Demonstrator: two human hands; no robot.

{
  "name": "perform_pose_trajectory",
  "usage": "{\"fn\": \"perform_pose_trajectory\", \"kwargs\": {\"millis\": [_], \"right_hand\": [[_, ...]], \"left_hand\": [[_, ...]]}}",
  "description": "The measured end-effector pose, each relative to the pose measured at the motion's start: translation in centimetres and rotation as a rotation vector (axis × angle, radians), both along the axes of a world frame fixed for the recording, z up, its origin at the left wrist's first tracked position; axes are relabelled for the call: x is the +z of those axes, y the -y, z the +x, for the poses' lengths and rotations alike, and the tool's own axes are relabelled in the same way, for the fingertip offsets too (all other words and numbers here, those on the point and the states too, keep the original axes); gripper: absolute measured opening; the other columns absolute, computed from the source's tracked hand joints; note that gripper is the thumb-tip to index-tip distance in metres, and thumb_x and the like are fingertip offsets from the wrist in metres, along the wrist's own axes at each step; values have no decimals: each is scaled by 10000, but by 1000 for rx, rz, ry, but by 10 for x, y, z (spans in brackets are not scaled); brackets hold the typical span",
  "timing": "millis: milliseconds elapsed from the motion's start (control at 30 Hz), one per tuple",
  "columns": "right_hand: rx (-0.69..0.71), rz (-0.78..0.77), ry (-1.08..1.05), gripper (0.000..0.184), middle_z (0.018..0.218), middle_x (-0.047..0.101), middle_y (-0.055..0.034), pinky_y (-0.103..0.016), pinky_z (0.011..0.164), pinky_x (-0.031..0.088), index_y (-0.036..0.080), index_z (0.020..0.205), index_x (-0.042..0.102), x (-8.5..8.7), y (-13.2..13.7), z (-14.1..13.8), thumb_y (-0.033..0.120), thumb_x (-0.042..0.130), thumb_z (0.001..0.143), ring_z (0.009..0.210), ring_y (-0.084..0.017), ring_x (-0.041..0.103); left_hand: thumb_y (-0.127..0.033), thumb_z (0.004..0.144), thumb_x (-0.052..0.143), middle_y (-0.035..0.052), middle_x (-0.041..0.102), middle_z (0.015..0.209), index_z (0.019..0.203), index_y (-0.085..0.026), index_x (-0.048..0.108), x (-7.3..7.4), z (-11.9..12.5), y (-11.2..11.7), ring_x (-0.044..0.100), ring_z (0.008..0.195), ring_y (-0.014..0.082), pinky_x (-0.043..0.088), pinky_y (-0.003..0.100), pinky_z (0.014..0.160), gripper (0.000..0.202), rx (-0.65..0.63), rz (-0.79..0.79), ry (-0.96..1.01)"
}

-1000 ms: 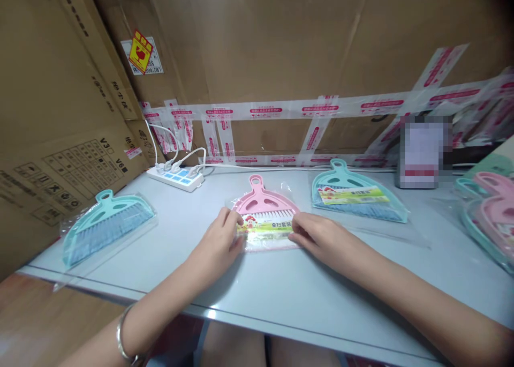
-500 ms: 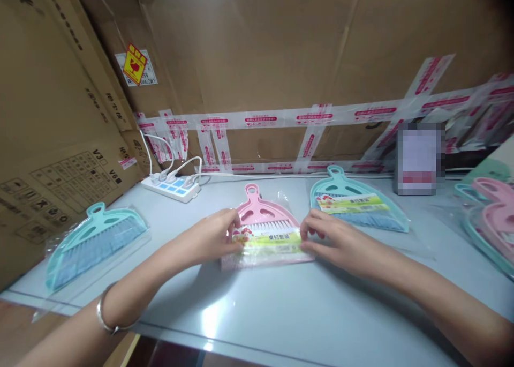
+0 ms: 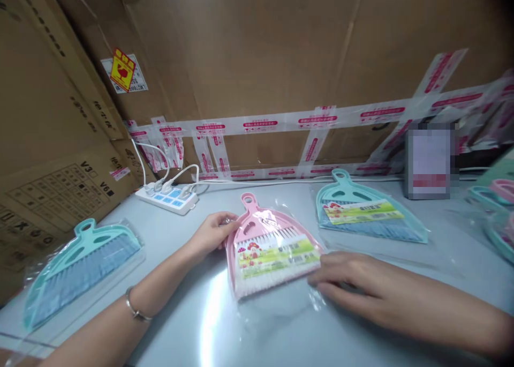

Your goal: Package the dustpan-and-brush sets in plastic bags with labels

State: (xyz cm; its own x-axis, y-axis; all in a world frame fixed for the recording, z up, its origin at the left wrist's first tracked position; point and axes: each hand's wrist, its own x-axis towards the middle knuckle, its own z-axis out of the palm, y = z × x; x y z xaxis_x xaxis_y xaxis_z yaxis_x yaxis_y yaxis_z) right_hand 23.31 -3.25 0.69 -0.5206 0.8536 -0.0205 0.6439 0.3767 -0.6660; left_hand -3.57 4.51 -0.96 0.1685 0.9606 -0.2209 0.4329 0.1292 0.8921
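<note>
A pink dustpan and brush set [image 3: 263, 219] in a clear plastic bag lies in the middle of the table, its handle pointing away from me. White bristles show around a green and yellow label card [image 3: 277, 257] with red mushrooms on it. My left hand [image 3: 214, 230] grips the set's upper left edge, thumb on top and fingers partly hidden beside it. At the lower right corner, the slightly blurred fingers of my right hand [image 3: 345, 281] close on the set's edge and bag. Loose clear film spreads below the dustpan's front edge.
Bagged teal dustpan sets lie at left [image 3: 82, 265] and back right [image 3: 369, 198]. More sets [image 3: 496, 217] overlap at the far right. A white power strip [image 3: 168, 198] with plugged-in cables and a pixelated upright device [image 3: 429, 163] stand before the large cardboard box [image 3: 241, 51].
My left hand has shifted from beside the label to the set's upper left edge. My right hand has moved down to its lower right corner. The pink set has turned slightly and come nearer.
</note>
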Motion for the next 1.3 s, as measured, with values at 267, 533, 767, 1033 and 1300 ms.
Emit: {"fn": "perform_pose_trajectory", "kwargs": {"millis": [267,533,767,1033,1300], "right_hand": [[-364,-382,-649,378,844,655,-57,-326,764,509,178,876,623,-21,-20,-22,523,618,721,766,-174,611],[-622,-629,-1241,369,1025,667,-53,-351,816,552,224,1024,499,-28,-21,-38,252,677,702,935,-219,650],[-744,-591,-1284,430,1054,671,-57,-374,853,552,232,1156,496,-21,-27,-27,177,614,746,995,-240,634],[-741,-647,-1408,394,981,686,-85,-315,765,581,163,1166,513,-21,-24,-38,80,546,782,869,-207,670],[-561,-687,-1259,219,896,693,-56,-262,662,561,175,966,566,-18,-20,-39,74,552,772,761,-159,670]], "left_hand": [[-483,692,663,-78,516,545,853,-181,506,10,7,24,425,389,47,358,161,365,377,229,335,375],[-401,718,645,-59,501,542,698,-182,494,11,25,40,487,432,70,435,200,412,267,89,442,303],[-314,750,602,-64,534,640,775,-189,470,49,-91,-15,536,549,85,450,229,533,184,803,751,179],[-353,719,670,194,-5,1530,1312,-103,244,63,-122,0,-28,1400,339,-37,547,1098,772,1019,1017,-434],[-454,712,652,65,682,891,951,-167,580,13,24,27,645,772,188,516,304,685,380,118,94,435]]}}
